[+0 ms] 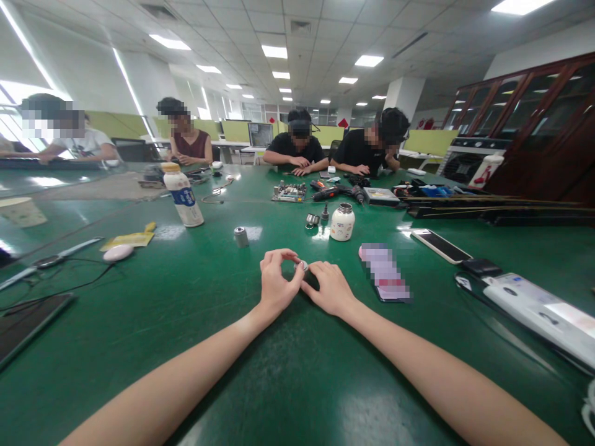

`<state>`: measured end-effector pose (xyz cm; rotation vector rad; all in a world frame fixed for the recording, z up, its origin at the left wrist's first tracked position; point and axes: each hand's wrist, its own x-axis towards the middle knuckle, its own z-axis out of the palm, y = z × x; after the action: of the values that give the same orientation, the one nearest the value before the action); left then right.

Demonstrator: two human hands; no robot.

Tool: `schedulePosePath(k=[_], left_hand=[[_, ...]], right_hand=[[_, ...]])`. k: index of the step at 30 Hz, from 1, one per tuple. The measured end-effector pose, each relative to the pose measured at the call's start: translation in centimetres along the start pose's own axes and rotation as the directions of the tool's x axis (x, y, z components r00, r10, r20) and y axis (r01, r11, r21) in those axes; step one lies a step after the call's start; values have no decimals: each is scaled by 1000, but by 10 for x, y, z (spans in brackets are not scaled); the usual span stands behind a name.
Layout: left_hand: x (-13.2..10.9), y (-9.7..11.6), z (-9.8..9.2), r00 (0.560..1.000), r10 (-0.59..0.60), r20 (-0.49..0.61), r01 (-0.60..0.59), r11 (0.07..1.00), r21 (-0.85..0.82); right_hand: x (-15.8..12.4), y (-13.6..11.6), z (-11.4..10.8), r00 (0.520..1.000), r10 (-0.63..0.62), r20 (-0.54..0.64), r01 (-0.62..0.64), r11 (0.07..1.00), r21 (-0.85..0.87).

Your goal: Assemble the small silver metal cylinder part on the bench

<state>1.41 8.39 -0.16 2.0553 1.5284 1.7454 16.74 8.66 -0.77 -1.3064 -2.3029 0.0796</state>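
My left hand (275,284) and my right hand (331,287) meet over the green table (195,322), fingers pinched together on a small silvery round part (303,265) held between them. Most of that part is hidden by my fingertips. A small grey metal cylinder (240,236) stands just beyond my left hand. A white jar (342,222) with a metal lid stands beyond my right hand, with small metal pieces (313,219) beside it.
A white milk bottle (183,195) stands at the left, a phone (440,245) and a white power strip (542,313) at the right. A circuit board (289,192) and a power drill (338,193) lie farther back. Several people sit at the far side.
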Motion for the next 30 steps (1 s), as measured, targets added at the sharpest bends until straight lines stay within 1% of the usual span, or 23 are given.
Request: schedulePosePath(k=[6,13,23,27,30], left_hand=[[1,-1,1,997,-20,70,18,999,42],[2,-4,1,998,-22,64,20,1000,19],[3,-2,0,994,-18,112,22,999,-36],[3,-2,0,993,-30,115,34,999,-40],[3,0,-1,995,-17,103,19,1000,-21]], right_hand=[[0,0,1,1000,-3,-21,3,1000,-9],[0,1,3,999,-9,-32,9,1000,-5],[0,0,1,1000,-6,-25,6,1000,1],[0,0,2,1000,-8,-27,8,1000,7],[0,1,2,1000,-8,-22,8,1000,7]])
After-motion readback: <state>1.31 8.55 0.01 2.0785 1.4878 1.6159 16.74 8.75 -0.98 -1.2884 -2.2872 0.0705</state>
